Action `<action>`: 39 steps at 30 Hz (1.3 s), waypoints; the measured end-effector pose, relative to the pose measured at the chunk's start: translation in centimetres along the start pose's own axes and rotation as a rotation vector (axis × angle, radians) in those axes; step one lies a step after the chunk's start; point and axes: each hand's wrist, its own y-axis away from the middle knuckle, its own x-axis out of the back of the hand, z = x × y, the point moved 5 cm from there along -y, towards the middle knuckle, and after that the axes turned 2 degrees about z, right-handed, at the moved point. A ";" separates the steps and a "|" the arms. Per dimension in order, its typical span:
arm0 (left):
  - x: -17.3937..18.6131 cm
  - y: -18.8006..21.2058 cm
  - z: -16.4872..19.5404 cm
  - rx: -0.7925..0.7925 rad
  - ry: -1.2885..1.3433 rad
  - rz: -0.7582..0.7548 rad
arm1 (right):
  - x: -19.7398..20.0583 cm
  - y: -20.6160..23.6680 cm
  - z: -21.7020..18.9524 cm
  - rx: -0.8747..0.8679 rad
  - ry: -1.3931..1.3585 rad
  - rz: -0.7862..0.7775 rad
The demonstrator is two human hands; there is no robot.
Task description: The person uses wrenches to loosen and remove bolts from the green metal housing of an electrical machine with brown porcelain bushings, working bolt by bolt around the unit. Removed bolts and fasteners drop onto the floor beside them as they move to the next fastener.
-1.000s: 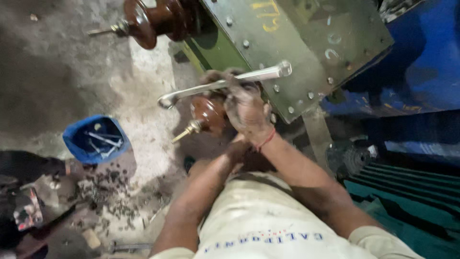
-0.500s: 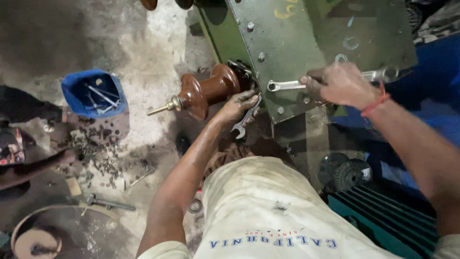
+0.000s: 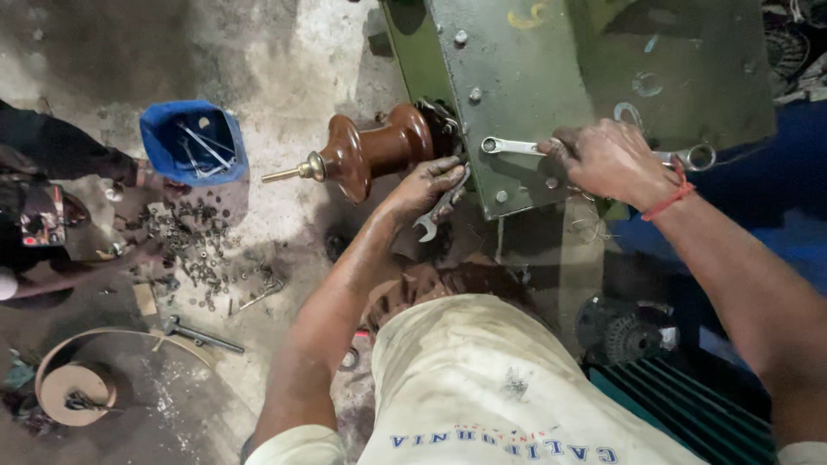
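Moved: hardly anything; both hands stay as they were.
Right hand [image 3: 612, 159]: fist closed on long spanner [image 3: 517, 146], green plate [image 3: 551, 77] at 12 o'clock.
Left hand [image 3: 426, 185]: fingers curled round small spanner [image 3: 439, 211], brown insulator [image 3: 370, 155] at 10 o'clock.

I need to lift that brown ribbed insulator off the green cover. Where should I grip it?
Grip the brown insulator around its narrow waist between the flared skirts, coming from above. It lies sideways, brass stud pointing left, and the skirts should stop slipping. The left hand crowds its right end.

Right hand [image 3: 610, 161] hides the long spanner's [image 3: 517, 146] middle; green casing [image 3: 594, 77] cut off above
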 end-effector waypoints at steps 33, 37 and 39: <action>-3.4 1.0 -9.6 0.123 0.355 -0.143 | -1.9 -20.7 -30.5 -0.573 -2.996 0.466; -3.3 0.8 -6.3 0.044 0.382 -0.201 | -0.1 -20.6 -28.8 -0.687 -2.805 0.725; -3.2 0.7 -5.2 0.000 0.419 -0.232 | -0.7 -18.3 -26.7 -0.512 -2.615 0.879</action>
